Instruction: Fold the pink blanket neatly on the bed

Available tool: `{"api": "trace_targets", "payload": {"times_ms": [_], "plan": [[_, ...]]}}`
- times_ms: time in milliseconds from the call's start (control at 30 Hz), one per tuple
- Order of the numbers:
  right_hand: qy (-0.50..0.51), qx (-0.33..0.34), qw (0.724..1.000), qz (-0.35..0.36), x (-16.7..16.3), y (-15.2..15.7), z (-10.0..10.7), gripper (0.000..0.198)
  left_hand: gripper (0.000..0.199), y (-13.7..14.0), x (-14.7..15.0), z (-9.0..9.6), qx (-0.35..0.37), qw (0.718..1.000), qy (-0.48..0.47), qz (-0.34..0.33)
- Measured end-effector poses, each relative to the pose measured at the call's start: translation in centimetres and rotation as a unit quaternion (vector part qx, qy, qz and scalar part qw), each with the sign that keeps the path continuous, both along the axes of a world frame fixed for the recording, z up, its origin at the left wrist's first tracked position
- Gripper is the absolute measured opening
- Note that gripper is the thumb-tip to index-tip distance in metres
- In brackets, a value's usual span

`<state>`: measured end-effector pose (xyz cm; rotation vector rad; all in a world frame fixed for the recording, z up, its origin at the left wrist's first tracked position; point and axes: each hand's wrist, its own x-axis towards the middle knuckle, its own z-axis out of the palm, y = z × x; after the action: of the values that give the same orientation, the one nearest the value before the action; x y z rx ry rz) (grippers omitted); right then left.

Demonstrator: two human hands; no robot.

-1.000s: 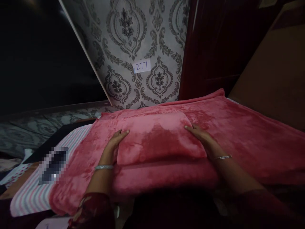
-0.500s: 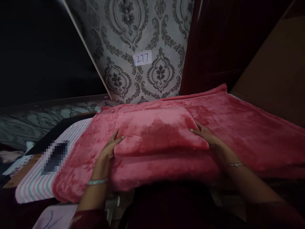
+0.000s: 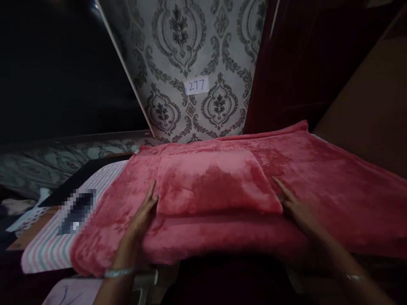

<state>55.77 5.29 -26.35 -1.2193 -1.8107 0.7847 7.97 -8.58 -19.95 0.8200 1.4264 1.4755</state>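
light: pretty dim, soft glow landing on the blanket past the hands and the wallpaper behind | shadows: heavy black far left and right under the wrists | blur: both hands a bit smeared | edges: wide-angle bend, straight lines lean | left of left hand: pixelated patch

A grey damask-patterned wall panel fills the upper centre of the frame, bearing a small white label marked 277. Dark red curtain hangs right of it; upper left is unlit black, a brown surface at far right
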Motion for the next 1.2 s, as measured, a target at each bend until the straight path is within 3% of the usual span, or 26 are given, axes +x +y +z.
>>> {"api": "trace_targets", "payload": {"times_ms": [100, 200, 300, 400, 500, 600, 800, 867, 933, 1000, 1100, 1200], "plan": [[-0.051, 0.051, 0.997, 0.020, 0.8, -1.5, -0.9, 0.074, 0.108, -1.9, -0.7, -0.9, 0.011, 0.996, 0.051, -0.070], [-0.092, 0.086, 0.991, 0.034, 0.7, -2.6, -1.9, 0.080, 0.110, -2.9, -1.2, -3.0, 0.030, 0.968, 0.235, -0.078], [-0.107, 0.104, 0.988, 0.029, -0.3, -2.9, -3.0, 0.072, 0.094, -2.6, -1.3, -5.4, 0.090, 0.888, 0.449, -0.042], [-0.140, 0.123, 0.982, 0.000, -1.4, -2.6, -3.9, 0.059, 0.077, -1.6, -1.2, -6.7, 0.142, 0.806, 0.575, -0.014], [-0.164, 0.123, 0.978, -0.026, -1.9, -2.3, -4.4, 0.055, 0.066, -0.7, -1.6, -6.6, 0.159, 0.762, 0.628, -0.005], [-0.152, 0.128, 0.980, -0.028, -2.0, -2.1, -3.9, 0.052, 0.053, -0.1, -2.3, -5.8, 0.154, 0.736, 0.659, -0.011], [-0.086, 0.140, 0.986, -0.008, -2.6, -1.1, -0.7, 0.040, 0.042, 0.6, -3.3, -4.6, 0.175, 0.695, 0.697, -0.014], [-0.071, 0.146, 0.987, -0.010, -2.8, -0.2, 1.0, 0.038, 0.036, 1.1, -3.2, -3.1, 0.203, 0.706, 0.678, -0.008], [-0.047, 0.167, 0.984, -0.028, -3.1, 1.0, 3.3, 0.037, 0.031, 2.0, -2.7, -0.5, 0.230, 0.729, 0.644, 0.028], [-0.011, 0.199, 0.978, -0.064, -3.4, 2.1, 6.3, 0.035, 0.029, 2.8, -2.0, 3.5, 0.253, 0.754, 0.601, 0.073], [0.053, 0.257, 0.958, -0.115, -3.8, 3.3, 12.1, 0.030, 0.031, 4.1, -0.8, 10.5, 0.274, 0.802, 0.526, 0.068], [0.126, 0.236, 0.956, -0.122, -4.1, 4.0, 17.6, 0.027, 0.037, 5.6, 0.0, 16.3, 0.261, 0.872, 0.408, 0.073]]}}
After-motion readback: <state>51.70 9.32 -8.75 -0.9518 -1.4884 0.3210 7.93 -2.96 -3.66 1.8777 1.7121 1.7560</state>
